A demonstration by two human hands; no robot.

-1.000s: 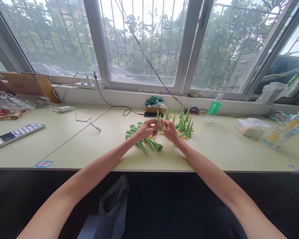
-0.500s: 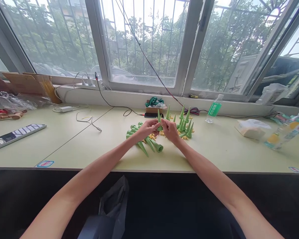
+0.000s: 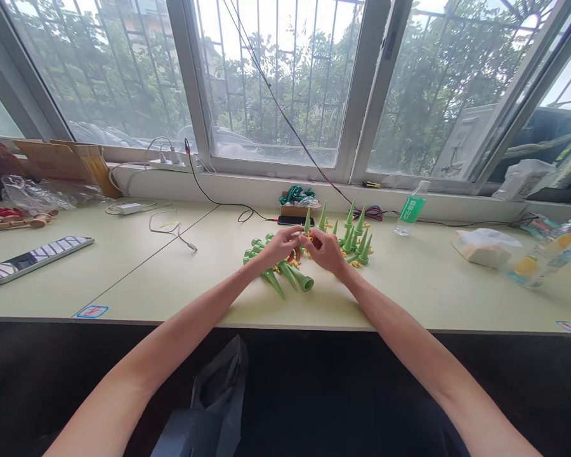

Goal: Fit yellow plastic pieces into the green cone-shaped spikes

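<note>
My left hand (image 3: 285, 245) and my right hand (image 3: 325, 248) meet above the middle of the table, fingertips together. Whatever is pinched between them is too small to name; a bit of yellow shows at the right fingers. A green cone (image 3: 307, 221) stands upright just behind the fingertips. Several green cones lie on their sides around my left hand, one with its open end (image 3: 307, 284) facing the front right. More green cones (image 3: 360, 222) stand upright right of my right hand, with small yellow pieces (image 3: 356, 262) at their bases.
Behind the hands are a black phone (image 3: 295, 220) and a small box (image 3: 297, 209) with green items. A bottle (image 3: 410, 209) and a tissue pack (image 3: 485, 246) stand to the right. A cable (image 3: 174, 231) and a large phone (image 3: 35, 259) lie left.
The fingers have drawn away from the upright green cone, which now stands behind them. The view has shifted slightly.
</note>
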